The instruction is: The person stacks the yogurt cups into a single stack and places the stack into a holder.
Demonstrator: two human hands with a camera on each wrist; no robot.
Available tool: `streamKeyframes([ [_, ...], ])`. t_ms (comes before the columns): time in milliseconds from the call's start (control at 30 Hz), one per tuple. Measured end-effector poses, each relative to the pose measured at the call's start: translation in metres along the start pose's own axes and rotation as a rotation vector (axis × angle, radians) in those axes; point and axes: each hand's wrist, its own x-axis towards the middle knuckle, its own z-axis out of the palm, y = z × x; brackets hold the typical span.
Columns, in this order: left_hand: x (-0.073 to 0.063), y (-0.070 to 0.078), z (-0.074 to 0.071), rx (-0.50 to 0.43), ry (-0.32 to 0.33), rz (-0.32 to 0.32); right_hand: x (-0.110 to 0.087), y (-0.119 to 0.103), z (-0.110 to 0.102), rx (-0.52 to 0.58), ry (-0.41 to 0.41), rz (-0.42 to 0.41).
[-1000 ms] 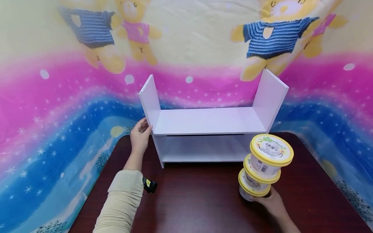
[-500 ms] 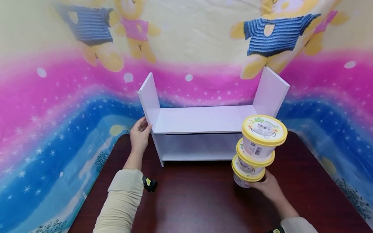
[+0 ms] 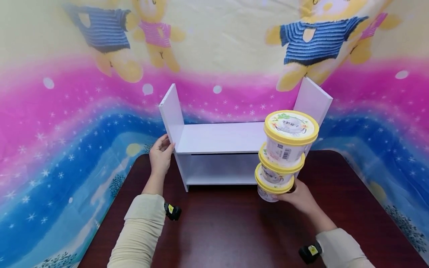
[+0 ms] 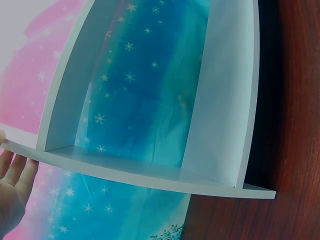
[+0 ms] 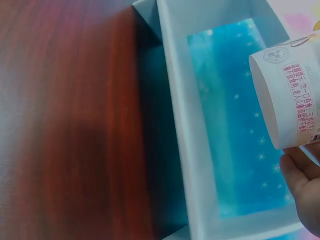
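Observation:
A white two-tier shelf [image 3: 218,137] with raised side panels stands on the table. My left hand [image 3: 160,159] pinches its left side panel [image 3: 171,119]; in the left wrist view, the thumb lies on one face and the fingers [image 4: 25,177] on the other. My right hand [image 3: 303,197] grips the lowest of three stacked round tubs with yellow lids. The top tub [image 3: 289,137] is largest, the middle tub [image 3: 276,173] smaller, the bottom tub [image 3: 267,193] smallest. The stack hangs before the shelf's right part, hiding some of it. In the right wrist view, a white tub [image 5: 285,95] shows red print.
The dark red-brown table [image 3: 221,227] extends in front of the shelf. A cloth backdrop [image 3: 231,48] with bears and snowflakes hangs behind. Black wrist cameras [image 3: 172,211] sit at both cuffs.
My right hand has carried the tub stack up and leftward, so it now covers the shelf's right part. The right sleeve has come into view. My left hand stays on the side panel.

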Motion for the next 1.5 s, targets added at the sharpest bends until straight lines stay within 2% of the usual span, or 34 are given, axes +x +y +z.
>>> streamKeyframes([
  [333, 0.0, -0.003, -0.001, 0.014, -0.011, 0.02, 0.029, -0.026, -0.008, 0.094, -0.098, -0.07],
  [767, 0.001, 0.0, -0.001, 0.04, -0.019, 0.002, 0.056, -0.068, -0.017, 0.145, -0.17, -0.024],
  [1067, 0.001, 0.0, -0.002, 0.047, -0.021, -0.005, 0.079, -0.081, -0.021, 0.17, -0.171, 0.012],
  [1500, 0.003, -0.002, -0.002, 0.024, -0.033, 0.024, 0.116, -0.09, -0.018, 0.161, -0.108, 0.091],
])
